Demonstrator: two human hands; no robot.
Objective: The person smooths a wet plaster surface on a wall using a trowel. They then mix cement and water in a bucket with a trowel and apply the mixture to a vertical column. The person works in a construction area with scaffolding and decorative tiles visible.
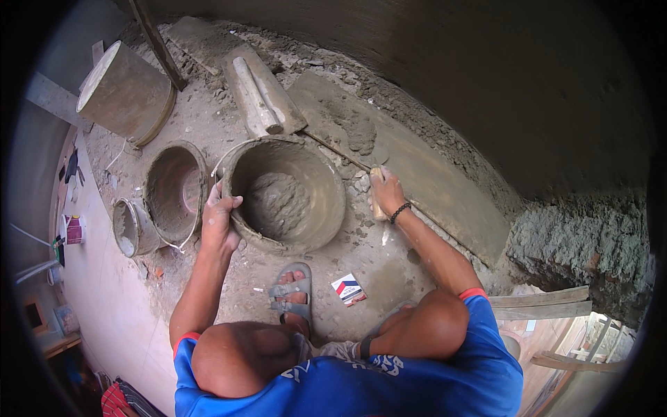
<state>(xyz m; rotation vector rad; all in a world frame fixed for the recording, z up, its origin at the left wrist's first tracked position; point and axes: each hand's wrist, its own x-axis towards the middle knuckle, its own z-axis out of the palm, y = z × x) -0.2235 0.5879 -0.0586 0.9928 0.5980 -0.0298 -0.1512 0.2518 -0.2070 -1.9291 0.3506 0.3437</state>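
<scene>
My left hand [222,215] grips the rim and wire-handle side of a mortar-caked bucket [330,201], which is tipped slightly and has wet grey mortar [278,201] inside. My right hand [389,191] is closed on a pale wooden tool [380,212] beside the bucket, resting at the edge of a mortar-smeared board [458,208]. A thin dark rod [333,147] runs from near that hand toward a long, pale, trough-like piece [257,97] behind the bucket. Whether the rod joins the wooden tool I cannot tell.
An empty-looking bucket [174,174], a small pail [126,229] and an upturned large bucket [125,94] stand left. A small printed packet [347,289] lies by my sandaled foot [292,299]. A plastered wall [521,90] rises at upper right; planks [538,303] lie right.
</scene>
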